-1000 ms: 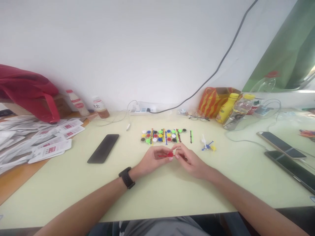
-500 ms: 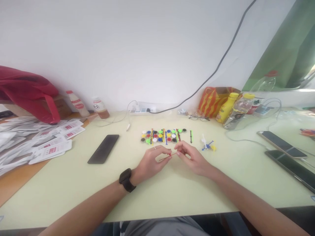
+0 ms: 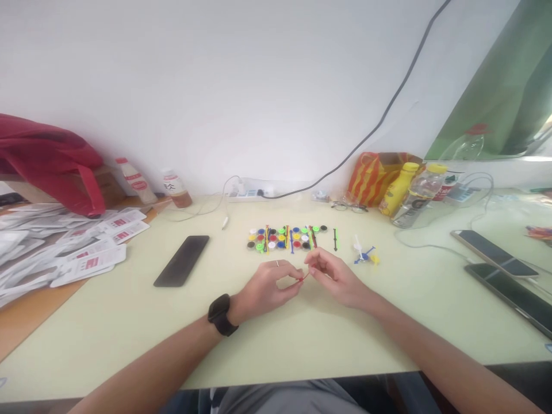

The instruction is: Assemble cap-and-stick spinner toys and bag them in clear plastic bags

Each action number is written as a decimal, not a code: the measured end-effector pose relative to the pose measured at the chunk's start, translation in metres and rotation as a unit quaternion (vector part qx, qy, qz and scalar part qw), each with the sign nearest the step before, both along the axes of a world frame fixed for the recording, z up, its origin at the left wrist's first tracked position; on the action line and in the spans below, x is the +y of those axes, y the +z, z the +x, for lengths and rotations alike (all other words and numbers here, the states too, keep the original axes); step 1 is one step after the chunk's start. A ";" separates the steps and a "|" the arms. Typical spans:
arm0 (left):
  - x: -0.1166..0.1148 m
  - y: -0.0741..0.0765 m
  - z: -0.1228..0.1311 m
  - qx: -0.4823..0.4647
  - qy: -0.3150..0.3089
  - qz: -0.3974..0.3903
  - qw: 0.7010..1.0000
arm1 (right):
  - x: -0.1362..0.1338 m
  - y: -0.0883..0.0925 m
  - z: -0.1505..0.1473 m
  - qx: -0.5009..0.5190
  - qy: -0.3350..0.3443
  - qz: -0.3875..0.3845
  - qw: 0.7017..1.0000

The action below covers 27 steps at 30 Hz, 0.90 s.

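Note:
A thin red plastic piece (image 3: pixel 306 276) spans the short gap between my two hands above the table. My left hand (image 3: pixel 272 286), with a ring and a black watch at the wrist, pinches its left end between thumb and forefinger. At its right end, my right hand (image 3: pixel 335 278) also closes thumb and fingers on it. Just beyond the hands lie rows of small coloured discs (image 3: pixel 281 238) with thin arrow-ended sticks among them. One dark and green stick (image 3: pixel 335 240) lies apart. To its right is a small cluster of white, blue and yellow pieces (image 3: pixel 364 254).
A black phone (image 3: pixel 181 261) lies left of my hands, near piled white packets (image 3: pixel 90 259). Two more phones (image 3: pixel 494 253) rest at the right. Bottles (image 3: pixel 416 195), a striped bag (image 3: pixel 366 178), glasses (image 3: pixel 349 206) and a power strip (image 3: pixel 250 194) stand along the wall.
My left hand has shifted slightly right, its fingertips closer to my right hand. The red piece has turned; its length no longer shows inside the left hand's grip.

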<state>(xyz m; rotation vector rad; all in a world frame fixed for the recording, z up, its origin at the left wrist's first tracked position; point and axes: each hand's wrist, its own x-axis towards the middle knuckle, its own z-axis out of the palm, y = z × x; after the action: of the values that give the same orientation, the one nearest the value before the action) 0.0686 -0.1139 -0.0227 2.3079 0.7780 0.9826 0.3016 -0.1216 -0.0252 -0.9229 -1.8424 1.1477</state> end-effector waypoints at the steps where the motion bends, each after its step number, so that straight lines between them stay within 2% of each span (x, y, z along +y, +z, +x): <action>1: -0.001 0.001 0.000 -0.003 0.002 -0.004 1.000 | 0.000 0.000 0.000 0.003 0.000 0.000 1.000; 5: -0.003 0.007 0.003 -0.043 -0.010 -0.043 0.998 | 0.002 0.000 -0.001 0.026 0.003 -0.012 1.000; 10: -0.003 0.007 0.008 -0.096 -0.068 -0.183 0.976 | 0.006 0.001 0.002 0.032 -0.014 -0.017 0.999; 14: 0.004 0.001 0.007 -0.150 -0.024 -0.241 0.959 | 0.007 0.003 0.006 -0.004 -0.087 0.066 0.994; 16: 0.007 -0.001 0.006 -0.170 -0.007 -0.264 0.949 | 0.005 0.003 0.008 -0.024 -0.097 0.100 0.990; 19: 0.009 -0.001 0.006 -0.197 -0.008 -0.291 0.936 | 0.001 0.003 0.008 -0.035 -0.066 0.116 0.990; 22: 0.008 0.001 0.006 -0.212 -0.014 -0.308 0.927 | -0.002 0.003 0.007 -0.023 -0.040 0.101 0.994; 27: 0.007 0.002 0.006 -0.215 -0.024 -0.310 0.926 | 0.002 0.002 0.011 -0.023 0.008 0.002 1.000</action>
<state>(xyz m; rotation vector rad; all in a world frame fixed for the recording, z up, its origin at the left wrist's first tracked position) 0.0744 -0.1073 -0.0207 1.4938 0.7103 0.9925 0.3123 -0.1196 -0.0228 -0.9407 -1.8909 1.1406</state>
